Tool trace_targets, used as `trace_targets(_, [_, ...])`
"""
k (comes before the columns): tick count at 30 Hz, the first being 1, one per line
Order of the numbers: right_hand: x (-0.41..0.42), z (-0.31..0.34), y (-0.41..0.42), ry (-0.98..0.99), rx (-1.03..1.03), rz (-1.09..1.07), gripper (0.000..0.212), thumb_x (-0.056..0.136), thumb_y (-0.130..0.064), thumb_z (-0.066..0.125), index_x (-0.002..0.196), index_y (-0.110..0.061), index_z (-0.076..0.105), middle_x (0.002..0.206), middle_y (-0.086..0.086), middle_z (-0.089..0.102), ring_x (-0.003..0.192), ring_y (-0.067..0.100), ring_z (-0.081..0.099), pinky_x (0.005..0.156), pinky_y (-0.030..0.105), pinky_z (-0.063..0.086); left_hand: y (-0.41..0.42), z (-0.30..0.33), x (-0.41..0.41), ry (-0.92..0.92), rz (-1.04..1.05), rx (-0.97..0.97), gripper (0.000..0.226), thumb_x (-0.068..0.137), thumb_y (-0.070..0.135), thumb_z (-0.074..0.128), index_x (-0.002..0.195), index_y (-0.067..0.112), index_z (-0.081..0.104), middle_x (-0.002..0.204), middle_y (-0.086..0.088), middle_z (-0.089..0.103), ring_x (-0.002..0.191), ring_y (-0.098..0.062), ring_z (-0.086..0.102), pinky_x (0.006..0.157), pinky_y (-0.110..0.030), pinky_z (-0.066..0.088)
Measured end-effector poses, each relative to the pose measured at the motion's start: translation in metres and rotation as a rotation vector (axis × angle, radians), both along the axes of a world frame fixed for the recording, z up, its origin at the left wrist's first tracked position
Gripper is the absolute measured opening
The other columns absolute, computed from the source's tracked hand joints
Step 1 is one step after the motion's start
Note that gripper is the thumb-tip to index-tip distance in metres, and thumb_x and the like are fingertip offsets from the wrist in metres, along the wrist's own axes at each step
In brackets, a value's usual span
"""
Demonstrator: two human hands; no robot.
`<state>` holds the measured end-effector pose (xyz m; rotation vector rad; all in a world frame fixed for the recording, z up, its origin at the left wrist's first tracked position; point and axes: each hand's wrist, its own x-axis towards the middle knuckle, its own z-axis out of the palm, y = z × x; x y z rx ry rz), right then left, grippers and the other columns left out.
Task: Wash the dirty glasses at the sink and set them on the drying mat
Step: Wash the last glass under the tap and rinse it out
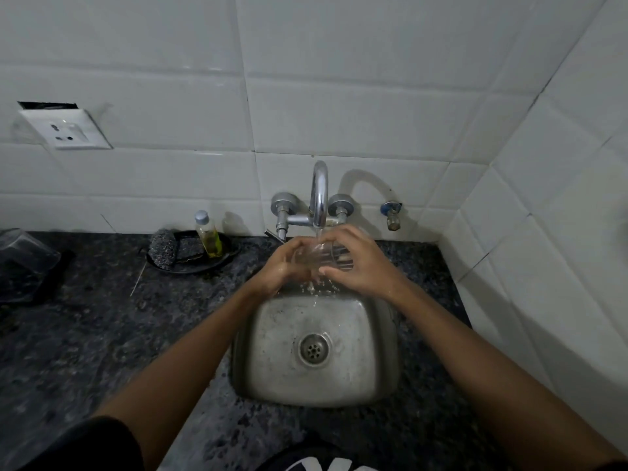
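**Rinsing a glass under the running tap**

White wall tiles back a dark speckled stone counter (102,334), with a small steel sink (272,379) sunk into it and a chrome tap (320,195) arching from the wall above. Water runs from the spout into a clear glass (317,258), held over the far edge of the basin so the spill falls straight toward the drain — a sensible place for a rinse.

Both hands close round the glass. The left hand (289,266) wraps it from the side, fingers curled about the wall; the right hand (356,266) grips the opposite side, fingers curved over the top and thumb underneath. Two hands likely steady the wet, slippery glass against the stream.

On the counter left of the tap, a dark dish (190,266) holds a scrubber (163,248) and a small bottle (208,236) of yellow liquid — within reach of the sink. At the far left edge something clear lies on a dark patch; whether that is the drying mat cannot be told.
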<state>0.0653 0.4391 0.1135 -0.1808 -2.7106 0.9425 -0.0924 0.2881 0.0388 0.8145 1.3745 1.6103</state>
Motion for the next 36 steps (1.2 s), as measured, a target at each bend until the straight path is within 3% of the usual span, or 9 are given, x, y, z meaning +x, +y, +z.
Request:
trace_targets(3, [-0.001, 0.001, 0.002, 0.027, 0.059, 0.069, 0.049, 0.086, -0.025, 0.082, 0.131, -0.026, 0.062, 0.134, -0.007, 0.051, 0.123, 0.011, 0.053, 0.109, 0.032, 0.046, -0.001, -0.001, -0.001, -0.376, -0.032, -0.027, 0.056, 0.087, 0.018, 0.059, 0.141, 0.004, 0.053, 0.143, -0.015, 0.062, 0.122, -0.034, 0.067, 0.099, -0.055, 0.056])
trace_targets(6, [-0.006, -0.002, 0.002, 0.015, 0.079, 0.117, 0.062, 0.084, -0.029, 0.086, 0.139, -0.024, 0.059, 0.138, -0.007, 0.049, 0.125, 0.009, 0.052, 0.108, 0.027, 0.047, 0.011, -0.002, 0.007, -0.471, 0.017, -0.097, 0.058, 0.106, 0.052, 0.045, 0.143, 0.009, 0.058, 0.142, -0.013, 0.065, 0.119, -0.029, 0.070, 0.089, -0.044, 0.060])
trace_targets(9, [-0.012, -0.007, -0.003, 0.046, 0.223, 0.143, 0.068, 0.084, -0.029, 0.086, 0.143, -0.015, 0.057, 0.141, 0.002, 0.051, 0.126, 0.014, 0.052, 0.107, 0.027, 0.049, 0.021, -0.007, 0.016, -0.506, 0.080, -0.110, 0.043, 0.108, 0.042, 0.039, 0.124, 0.014, 0.066, 0.115, -0.006, 0.068, 0.085, -0.016, 0.071, 0.063, -0.029, 0.051])
trace_targets(14, [-0.012, -0.026, -0.002, 0.171, 0.559, 0.188, 0.037, 0.091, -0.017, 0.077, 0.124, -0.005, 0.066, 0.129, 0.013, 0.059, 0.122, 0.027, 0.057, 0.098, 0.036, 0.053, 0.024, -0.017, 0.024, -0.855, 0.287, -0.026, 0.042, 0.108, 0.032, 0.034, 0.113, 0.007, 0.067, 0.096, -0.011, 0.073, 0.084, -0.021, 0.071, 0.072, -0.032, 0.055])
trace_targets(21, [-0.031, -0.023, 0.005, -0.227, 0.573, 0.335, 0.031, 0.098, -0.029, 0.070, 0.128, -0.021, 0.066, 0.122, 0.002, 0.071, 0.107, 0.024, 0.068, 0.085, 0.039, 0.058, 0.028, -0.031, 0.024, -0.743, 0.264, 0.007, 0.041, 0.108, 0.027, 0.036, 0.120, 0.003, 0.067, 0.111, -0.016, 0.071, 0.087, -0.025, 0.073, 0.064, -0.037, 0.060])
trace_targets(24, [-0.046, -0.024, 0.024, -0.190, 0.832, 0.524, 0.020, 0.095, -0.016, 0.067, 0.112, -0.025, 0.074, 0.121, -0.003, 0.071, 0.107, 0.022, 0.067, 0.085, 0.041, 0.054, 0.028, -0.032, 0.012, -0.630, 0.206, -0.183, 0.043, 0.108, 0.044, 0.045, 0.121, 0.014, 0.073, 0.117, -0.012, 0.077, 0.095, -0.024, 0.077, 0.087, -0.046, 0.062])
trace_targets(28, [-0.048, -0.012, 0.017, -0.247, 0.871, 0.507, 0.022, 0.096, -0.017, 0.065, 0.116, -0.022, 0.073, 0.121, -0.002, 0.071, 0.105, 0.021, 0.067, 0.081, 0.039, 0.054, 0.033, -0.030, 0.009, -0.761, 0.285, -0.095, 0.038, 0.106, 0.031, 0.043, 0.110, 0.007, 0.073, 0.107, -0.012, 0.076, 0.084, -0.020, 0.077, 0.072, -0.034, 0.063])
trace_targets(32, [-0.062, -0.008, 0.007, -0.390, 0.826, 0.374, 0.030, 0.094, -0.041, 0.071, 0.107, -0.013, 0.070, 0.101, 0.004, 0.073, 0.087, 0.024, 0.070, 0.067, 0.035, 0.053, 0.037, -0.037, 0.020, -0.895, 0.382, -0.026, 0.048, 0.105, 0.032, 0.037, 0.102, 0.007, 0.078, 0.101, -0.012, 0.074, 0.082, -0.022, 0.071, 0.067, -0.035, 0.051])
trace_targets(36, [-0.071, -0.002, 0.010, -0.167, 1.140, 0.780, 0.012, 0.081, -0.016, 0.079, 0.072, -0.017, 0.072, 0.068, -0.003, 0.067, 0.064, 0.015, 0.066, 0.064, 0.029, 0.050, 0.031, -0.034, 0.002, -0.820, 0.287, -0.272, 0.031, 0.091, 0.026, 0.060, 0.102, 0.004, 0.078, 0.098, -0.016, 0.074, 0.093, -0.028, 0.067, 0.085, -0.043, 0.053])
